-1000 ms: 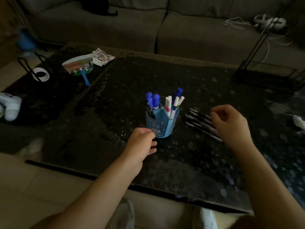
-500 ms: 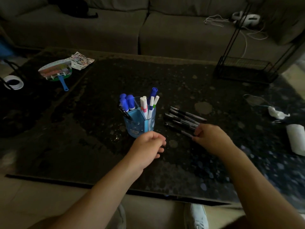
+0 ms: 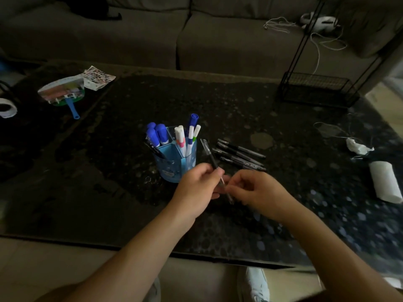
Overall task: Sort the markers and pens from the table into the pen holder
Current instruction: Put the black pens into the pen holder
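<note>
I am holding one slim black pen (image 3: pixel 209 155) up in front of me, and both hands are pinched on it: my left hand (image 3: pixel 199 188) is gripping the barrel near its middle, while my right hand (image 3: pixel 257 192) is closing its fingertips around the lower end. The pen is hanging tilted, its upper end leaning toward the translucent blue plastic pen holder (image 3: pixel 174 164), just beside the rim but not yet inside.

I am judging the sorting to be well past halfway. The holder is already carrying a good load: I am counting three chunky markers with blue caps (image 3: pixel 157 134) in the left compartment, about four thin white-barrelled markers (image 3: pixel 185 138) in the right one, one of them with a tall blue cap, and what looks like a dark pen clipped at the near left wall, though the dim light is making that hard to confirm.

Still waiting on the dark speckled table (image 3: pixel 239 105) are four more black pens (image 3: pixel 239 154), lying side by side just right of the holder. With the one in my hands, that is leaving five pens to drop in.
</note>
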